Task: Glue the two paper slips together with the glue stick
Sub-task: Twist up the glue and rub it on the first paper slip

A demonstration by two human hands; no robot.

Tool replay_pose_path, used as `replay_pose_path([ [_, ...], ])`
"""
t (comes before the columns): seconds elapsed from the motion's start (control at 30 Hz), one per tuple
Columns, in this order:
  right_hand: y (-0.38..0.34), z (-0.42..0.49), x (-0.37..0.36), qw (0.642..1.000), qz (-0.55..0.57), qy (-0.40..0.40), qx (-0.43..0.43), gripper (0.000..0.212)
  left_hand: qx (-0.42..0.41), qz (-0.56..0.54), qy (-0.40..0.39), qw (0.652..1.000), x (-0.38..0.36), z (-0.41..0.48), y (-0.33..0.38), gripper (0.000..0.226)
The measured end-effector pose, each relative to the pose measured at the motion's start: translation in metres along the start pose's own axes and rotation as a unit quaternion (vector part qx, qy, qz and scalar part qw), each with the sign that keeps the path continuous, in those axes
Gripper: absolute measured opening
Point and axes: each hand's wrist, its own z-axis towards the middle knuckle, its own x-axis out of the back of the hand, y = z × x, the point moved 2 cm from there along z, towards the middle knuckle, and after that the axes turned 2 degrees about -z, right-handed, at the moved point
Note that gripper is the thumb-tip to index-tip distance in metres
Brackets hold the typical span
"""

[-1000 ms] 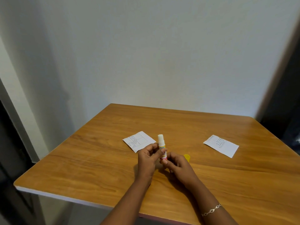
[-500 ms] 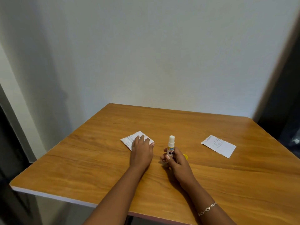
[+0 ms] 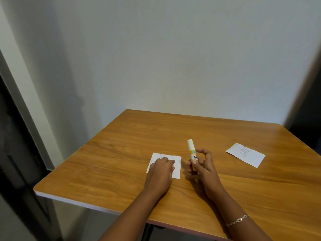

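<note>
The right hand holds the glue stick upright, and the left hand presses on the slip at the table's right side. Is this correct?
Not quite. In the head view the left hand presses on the left slip; the right slip lies untouched. The right hand does hold the glue stick upright.

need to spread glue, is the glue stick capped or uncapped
Uncapped: the glue stick shows a bare white tip above the right hand.

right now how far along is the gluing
Done: the glue stick is uncapped, held upright in the right hand. In hand: the left hand holds down the left slip. Left: spreading glue, then joining the right slip, which lies apart on the table.
</note>
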Motion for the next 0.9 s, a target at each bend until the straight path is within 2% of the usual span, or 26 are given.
replay_pose_path([
  [0.1, -0.008, 0.007, -0.003, 0.998, 0.059, 0.025, 0.003, 0.022, -0.006, -0.005, 0.02, 1.0, 0.003, -0.003, -0.007, 0.029],
  [0.2, -0.018, 0.024, -0.01, 0.994, 0.091, 0.053, 0.008, 0.023, 0.016, 0.01, -0.006, 1.0, 0.001, -0.003, -0.011, 0.039],
  [0.37, -0.022, 0.06, -0.027, 0.997, -0.033, 0.057, 0.029, 0.013, 0.045, 0.016, -0.059, 0.997, -0.002, -0.003, -0.013, 0.046],
  [0.57, -0.011, 0.092, -0.05, 0.987, -0.156, -0.042, 0.024, 0.014, 0.029, 0.036, -0.043, 0.998, -0.002, -0.003, -0.012, 0.044],
  [0.73, -0.002, 0.105, -0.069, 0.96, -0.245, -0.132, 0.019, 0.014, 0.014, 0.043, -0.027, 0.999, -0.002, -0.004, -0.011, 0.042],
  [0.9, 0.004, 0.11, -0.077, 0.934, -0.331, -0.131, 0.033, 0.018, 0.01, 0.039, -0.015, 0.999, -0.003, -0.004, -0.011, 0.04],
])
